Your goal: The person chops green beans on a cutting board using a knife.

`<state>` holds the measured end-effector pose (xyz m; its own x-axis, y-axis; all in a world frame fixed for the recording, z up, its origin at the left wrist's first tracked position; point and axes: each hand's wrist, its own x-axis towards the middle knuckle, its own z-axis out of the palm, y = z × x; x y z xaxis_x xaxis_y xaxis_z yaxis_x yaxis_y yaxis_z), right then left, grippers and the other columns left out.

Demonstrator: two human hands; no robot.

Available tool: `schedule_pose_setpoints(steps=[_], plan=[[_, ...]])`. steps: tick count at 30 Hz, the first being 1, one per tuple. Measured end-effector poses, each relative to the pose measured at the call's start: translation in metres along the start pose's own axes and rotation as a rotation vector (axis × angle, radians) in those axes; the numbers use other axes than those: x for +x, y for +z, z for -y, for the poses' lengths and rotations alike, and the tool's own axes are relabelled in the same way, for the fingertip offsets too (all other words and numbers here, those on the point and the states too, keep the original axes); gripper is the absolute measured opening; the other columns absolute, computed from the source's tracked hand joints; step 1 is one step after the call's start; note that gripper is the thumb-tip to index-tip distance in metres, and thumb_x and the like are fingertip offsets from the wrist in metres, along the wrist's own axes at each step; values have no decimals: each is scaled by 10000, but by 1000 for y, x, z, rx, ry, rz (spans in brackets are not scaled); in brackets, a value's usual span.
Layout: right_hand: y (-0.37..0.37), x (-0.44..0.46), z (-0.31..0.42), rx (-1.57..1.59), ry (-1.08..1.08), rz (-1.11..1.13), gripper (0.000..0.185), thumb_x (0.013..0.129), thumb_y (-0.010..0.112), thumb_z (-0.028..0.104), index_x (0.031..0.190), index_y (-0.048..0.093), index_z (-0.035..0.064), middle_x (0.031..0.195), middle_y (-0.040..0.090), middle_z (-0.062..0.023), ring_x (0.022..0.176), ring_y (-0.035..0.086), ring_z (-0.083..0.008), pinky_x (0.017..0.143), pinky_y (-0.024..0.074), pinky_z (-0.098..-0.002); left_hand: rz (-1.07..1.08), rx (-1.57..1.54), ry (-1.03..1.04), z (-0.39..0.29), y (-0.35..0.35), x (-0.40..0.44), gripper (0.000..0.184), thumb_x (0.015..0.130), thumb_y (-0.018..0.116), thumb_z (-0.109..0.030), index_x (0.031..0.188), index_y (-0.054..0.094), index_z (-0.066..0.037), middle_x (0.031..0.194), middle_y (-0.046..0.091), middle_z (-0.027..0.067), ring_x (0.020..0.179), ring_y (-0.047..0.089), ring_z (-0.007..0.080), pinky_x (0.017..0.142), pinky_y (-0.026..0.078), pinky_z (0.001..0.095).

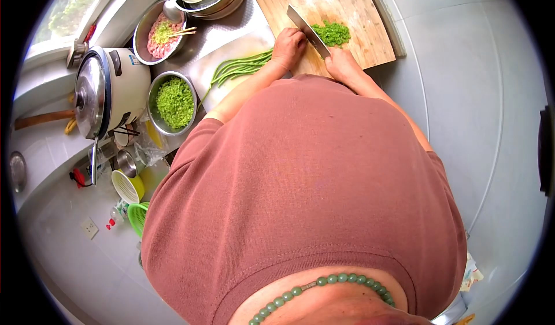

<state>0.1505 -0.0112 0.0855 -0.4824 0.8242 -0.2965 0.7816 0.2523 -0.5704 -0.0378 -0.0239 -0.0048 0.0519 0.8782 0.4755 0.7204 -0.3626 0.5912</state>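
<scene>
My right hand (343,65) grips the handle end of a cleaver (308,30), whose broad blade stands on edge over the wooden cutting board (370,27). Close to the blade's left side, my left hand (288,46) has its fingers curled down over the ends of a bunch of long green beans (240,67). The beans trail away to the left, under my forearm. Finely chopped green beans (332,34) lie in a pile on the blade's right side. My fingers hide the bean ends.
Left of the board, a metal bowl (151,102) holds chopped greens, and another bowl (137,49) holds minced meat with chopsticks. Stacked bowls (222,7) with a ladle stand behind. A rice cooker (130,76) is at the far left, above colanders (128,187).
</scene>
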Motion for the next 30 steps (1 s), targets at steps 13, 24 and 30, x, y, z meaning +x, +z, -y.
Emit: schedule_pose_setpoints(steps=[13, 24, 30], plan=[[21, 30, 0, -96, 3, 46, 221, 815, 486, 95, 909, 640, -33, 897, 644, -289, 882, 631, -435, 798, 500, -485, 1, -5, -5, 3, 1, -2, 182, 681, 692, -39, 852, 639, -68, 932, 641, 92, 896, 579, 306, 793, 488, 385], [20, 26, 0, -126, 34, 13, 230, 840, 488, 136, 947, 638, -3, 907, 650, -269, 885, 632, -424, 780, 509, -489, -6, -37, -10, -6, -7, -2, 175, 700, 697, -57, 867, 644, -70, 974, 631, 93, 934, 572, 306, 816, 482, 382], [27, 29, -5, -137, 36, 14, 238, 837, 494, 145, 962, 638, 4, 921, 649, -271, 903, 630, -422, 795, 507, -485, 13, -2, -32, -2, -2, -4, 154, 700, 688, -41, 845, 641, -71, 934, 634, 87, 903, 580, 299, 801, 487, 373]])
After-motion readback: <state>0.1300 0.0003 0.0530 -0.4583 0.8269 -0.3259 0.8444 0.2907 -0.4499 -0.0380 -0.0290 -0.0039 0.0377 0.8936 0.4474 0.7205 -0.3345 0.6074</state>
